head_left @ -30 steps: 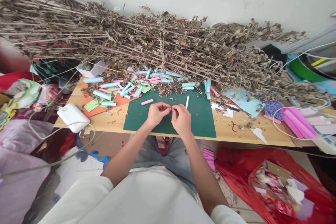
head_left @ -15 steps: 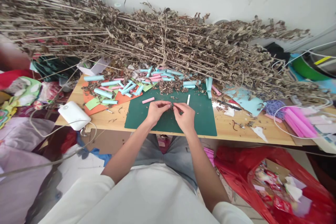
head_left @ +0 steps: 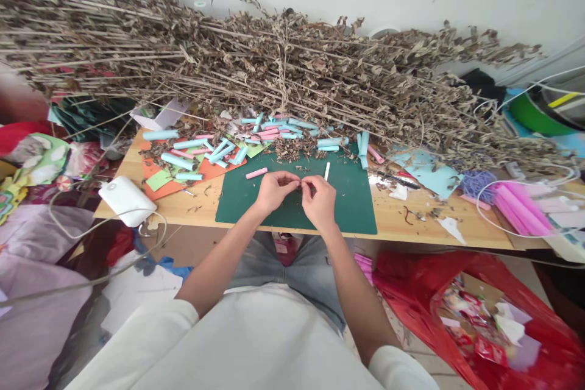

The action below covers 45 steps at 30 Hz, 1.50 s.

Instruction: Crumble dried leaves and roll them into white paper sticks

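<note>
Over the green cutting mat (head_left: 256, 207), my left hand (head_left: 276, 191) and my right hand (head_left: 319, 195) meet at the fingertips. Thumb and forefinger are pinched together on each; whatever is between them is too small to make out. Left of my left hand lies a pink paper roll (head_left: 256, 173). A thin white stick (head_left: 326, 170) stands out just behind my right hand. Dried leaf crumbs (head_left: 292, 149) are heaped at the mat's far edge, beside blue paper rolls (head_left: 178, 161) and more pink ones.
A large bundle of dried stalks (head_left: 283, 61) spans the table's back. A white power bank (head_left: 128, 200) with a cable sits at the left edge. Purple string (head_left: 478, 186) and pink paper (head_left: 521, 210) lie right. A red bag of rubbish (head_left: 411, 292) stands below.
The fingertips have come closer together, the right hand shifting slightly left. The whole view has moved a little; the rolls and mat otherwise look the same.
</note>
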Each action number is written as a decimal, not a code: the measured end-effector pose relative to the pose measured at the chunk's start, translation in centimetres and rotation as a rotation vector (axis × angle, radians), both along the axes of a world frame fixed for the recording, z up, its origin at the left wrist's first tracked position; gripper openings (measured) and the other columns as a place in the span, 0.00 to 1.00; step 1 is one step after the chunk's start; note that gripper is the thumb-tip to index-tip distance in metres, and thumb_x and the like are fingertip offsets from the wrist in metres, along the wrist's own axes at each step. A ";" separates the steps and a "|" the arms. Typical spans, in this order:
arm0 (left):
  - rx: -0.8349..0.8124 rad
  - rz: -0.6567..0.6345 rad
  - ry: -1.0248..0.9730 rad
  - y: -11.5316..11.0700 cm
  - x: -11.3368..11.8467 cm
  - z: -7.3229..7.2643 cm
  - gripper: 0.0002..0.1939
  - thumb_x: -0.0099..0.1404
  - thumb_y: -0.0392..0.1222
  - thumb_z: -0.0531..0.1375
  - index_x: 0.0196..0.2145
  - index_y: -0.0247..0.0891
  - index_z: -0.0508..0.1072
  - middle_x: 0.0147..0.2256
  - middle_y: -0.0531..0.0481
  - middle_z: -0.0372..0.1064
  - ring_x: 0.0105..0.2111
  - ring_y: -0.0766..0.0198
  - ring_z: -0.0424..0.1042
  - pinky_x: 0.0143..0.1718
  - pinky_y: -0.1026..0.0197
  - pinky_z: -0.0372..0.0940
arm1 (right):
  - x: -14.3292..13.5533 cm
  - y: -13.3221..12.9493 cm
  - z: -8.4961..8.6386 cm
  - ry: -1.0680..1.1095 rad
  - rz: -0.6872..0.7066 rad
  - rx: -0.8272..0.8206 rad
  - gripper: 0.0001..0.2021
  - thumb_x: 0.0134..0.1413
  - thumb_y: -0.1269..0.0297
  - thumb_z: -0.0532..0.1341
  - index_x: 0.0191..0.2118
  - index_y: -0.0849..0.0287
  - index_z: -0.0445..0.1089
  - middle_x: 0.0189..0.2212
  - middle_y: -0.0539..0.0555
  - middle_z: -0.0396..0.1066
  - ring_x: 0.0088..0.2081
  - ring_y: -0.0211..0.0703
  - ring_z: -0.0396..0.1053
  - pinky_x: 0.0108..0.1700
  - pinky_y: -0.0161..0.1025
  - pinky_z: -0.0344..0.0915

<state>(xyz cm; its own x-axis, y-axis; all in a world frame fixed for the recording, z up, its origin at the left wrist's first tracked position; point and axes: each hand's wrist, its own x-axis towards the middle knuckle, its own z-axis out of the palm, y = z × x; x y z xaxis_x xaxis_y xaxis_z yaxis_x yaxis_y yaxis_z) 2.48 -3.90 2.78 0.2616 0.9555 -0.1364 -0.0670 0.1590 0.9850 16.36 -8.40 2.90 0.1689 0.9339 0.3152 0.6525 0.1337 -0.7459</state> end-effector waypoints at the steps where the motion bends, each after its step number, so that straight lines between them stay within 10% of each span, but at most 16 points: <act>1: -0.029 0.011 -0.031 0.0 0.0 -0.1 0.12 0.50 0.43 0.69 0.31 0.32 0.78 0.28 0.48 0.76 0.29 0.65 0.73 0.35 0.61 0.69 | -0.1 0.0 -0.1 0.092 -0.026 -0.027 0.09 0.58 0.66 0.55 0.34 0.58 0.73 0.31 0.54 0.74 0.31 0.41 0.70 0.35 0.37 0.68; 17: -0.080 0.035 -0.083 0.4 0.3 -0.6 0.18 0.48 0.46 0.71 0.34 0.32 0.79 0.28 0.48 0.76 0.27 0.65 0.73 0.33 0.61 0.70 | 0.4 0.1 -0.3 0.088 0.040 0.048 0.10 0.59 0.63 0.59 0.39 0.57 0.78 0.36 0.55 0.78 0.35 0.41 0.75 0.39 0.38 0.73; 30: 0.381 -0.012 0.406 -0.7 0.2 0.1 0.09 0.64 0.40 0.58 0.35 0.36 0.78 0.33 0.47 0.75 0.32 0.63 0.71 0.39 0.61 0.65 | 0.1 0.0 -0.5 0.023 -0.025 0.028 0.08 0.58 0.66 0.56 0.33 0.58 0.73 0.30 0.54 0.74 0.28 0.39 0.69 0.34 0.37 0.69; 38: 0.001 0.082 0.014 0.1 0.5 -1.2 0.14 0.57 0.45 0.65 0.38 0.33 0.79 0.31 0.47 0.76 0.28 0.65 0.71 0.35 0.62 0.67 | 1.0 0.2 -0.8 0.098 0.008 0.011 0.13 0.57 0.69 0.55 0.43 0.58 0.76 0.36 0.55 0.77 0.34 0.41 0.74 0.40 0.39 0.73; 45: 0.019 0.062 0.036 0.0 0.5 -1.1 0.15 0.57 0.47 0.65 0.35 0.32 0.79 0.27 0.48 0.75 0.27 0.66 0.70 0.33 0.62 0.67 | 0.1 0.2 0.0 0.228 0.010 0.019 0.10 0.58 0.62 0.59 0.41 0.57 0.76 0.37 0.55 0.77 0.34 0.41 0.75 0.38 0.39 0.75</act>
<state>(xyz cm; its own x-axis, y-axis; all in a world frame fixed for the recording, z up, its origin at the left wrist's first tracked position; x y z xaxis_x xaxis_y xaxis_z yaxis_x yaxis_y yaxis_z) 3.03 -3.91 1.73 0.1968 0.9722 -0.1268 -0.0405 0.1373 0.9897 16.50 -8.24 2.90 0.2281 0.9301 0.2878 0.4662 0.1552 -0.8710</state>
